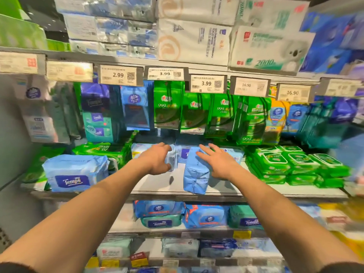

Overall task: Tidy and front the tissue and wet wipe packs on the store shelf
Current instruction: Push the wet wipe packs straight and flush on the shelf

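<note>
- Both forearms reach up from the bottom corners toward the middle shelf [226, 191], whose front strip is bare metal under the hands.
- Blue pack [196, 173] lies end-on near the front edge, skewed, ahead of its row.
- Right hand [217, 161] is open, fingers spread, palm resting flat on the blue pack's right side; no grip around it.
- Left hand [159, 159] is curled around a small pale pack [172, 158] just left of the blue one, thumb below, fingers over the top; looks like a light pinch, though blur hides the contact.
- Tempo pack [73, 173] sits at the far left front, well apart from both hands.
- Green wipe stacks [295, 166] on the right are already at the edge, fairly square.
- Behind the hands, more pale-blue packs [229, 152] lie further back on the shelf.
- Hanging green pouches [167, 107] fill the rear under the price tags [206, 83].
- Likely step: squaring the centre packs. Best done by turning the blue pack label-forward, sliding it flush to the edge, then drawing the rear packs up behind it without crushing the soft wrap.
</note>
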Demonstrator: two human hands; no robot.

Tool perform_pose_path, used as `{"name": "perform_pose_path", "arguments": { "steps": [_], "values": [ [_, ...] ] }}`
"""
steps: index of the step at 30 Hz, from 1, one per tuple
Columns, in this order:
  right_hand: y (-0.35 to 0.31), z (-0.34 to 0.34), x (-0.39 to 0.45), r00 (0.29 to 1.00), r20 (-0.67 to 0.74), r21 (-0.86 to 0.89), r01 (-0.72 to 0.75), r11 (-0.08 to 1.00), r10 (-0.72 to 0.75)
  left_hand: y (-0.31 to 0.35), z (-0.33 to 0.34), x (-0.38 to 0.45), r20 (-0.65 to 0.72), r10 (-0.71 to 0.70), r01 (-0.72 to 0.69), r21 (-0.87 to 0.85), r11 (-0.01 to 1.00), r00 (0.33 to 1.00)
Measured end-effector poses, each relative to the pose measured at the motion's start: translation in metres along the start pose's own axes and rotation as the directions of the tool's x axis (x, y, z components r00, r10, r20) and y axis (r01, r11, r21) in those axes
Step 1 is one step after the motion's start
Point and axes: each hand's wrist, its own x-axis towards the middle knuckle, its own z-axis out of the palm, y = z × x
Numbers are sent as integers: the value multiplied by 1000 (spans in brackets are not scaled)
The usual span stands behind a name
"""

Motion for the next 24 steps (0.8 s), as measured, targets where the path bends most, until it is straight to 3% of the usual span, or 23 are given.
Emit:
{"name": "perform_pose_path", "arguments": {
  "steps": [5,10,17,20,24],
  "values": [
    [20,29,-12,995,96,152,-43,987,28,20,7,7,-5,13,-13,-9,1000,1000],
    [18,44,-1,1000,-15,370,-11,929,18,28,8,9,-48,5,-6,-18,1000,999],
    [-11,43,2,956,-273,242,-35,970,103,20,13,4,-28,-61,60,-45,997,998],
    [11,46,1,972,-221,381,12,924,78,19,12,3,-27,-69,69,-20,997,997],
    [41,59,-13,988,-135,326,-28,945,76,14,13,3,-22,-84,84,-12,996,996]
  ]
}}
